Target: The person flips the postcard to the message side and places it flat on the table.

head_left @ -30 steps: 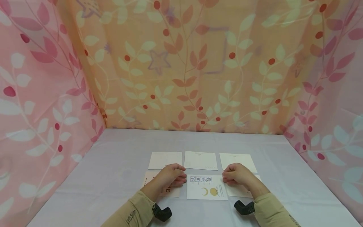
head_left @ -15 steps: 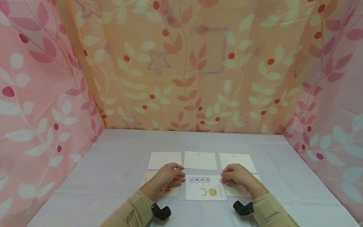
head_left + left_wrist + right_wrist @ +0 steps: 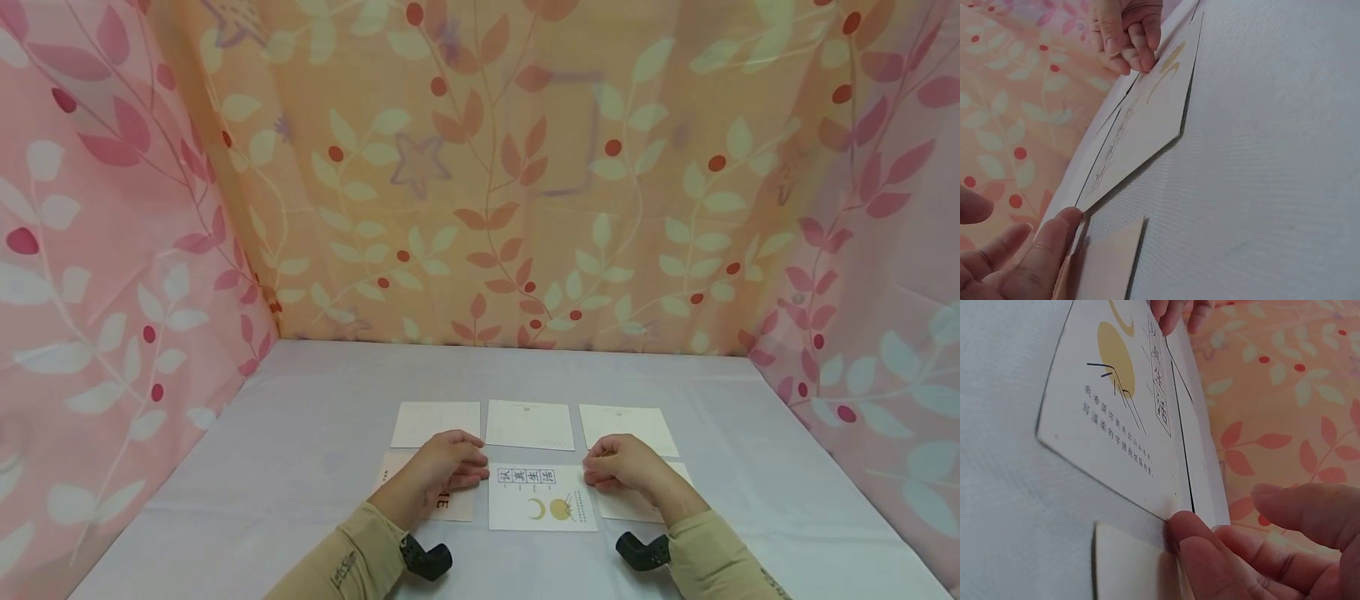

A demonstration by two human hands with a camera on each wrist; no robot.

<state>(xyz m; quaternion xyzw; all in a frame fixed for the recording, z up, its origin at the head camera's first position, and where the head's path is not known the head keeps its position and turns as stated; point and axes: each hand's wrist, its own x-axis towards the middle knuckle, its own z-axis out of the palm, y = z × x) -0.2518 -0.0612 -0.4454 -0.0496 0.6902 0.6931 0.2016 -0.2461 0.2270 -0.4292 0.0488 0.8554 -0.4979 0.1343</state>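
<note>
right wrist: right hand (image 3: 1275,559) loosely parted, touching printed card (image 3: 1113,415).

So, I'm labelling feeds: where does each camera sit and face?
Head: head-worn, facing forward-down at the moon card; left hand, right hand, sleeves show.
Left wrist: wrist-worn, facing across the moon card; both hands show.
Right wrist: wrist-worn, facing back across it; both hands show.
Wrist views share the card, from opposite sides.
</note>
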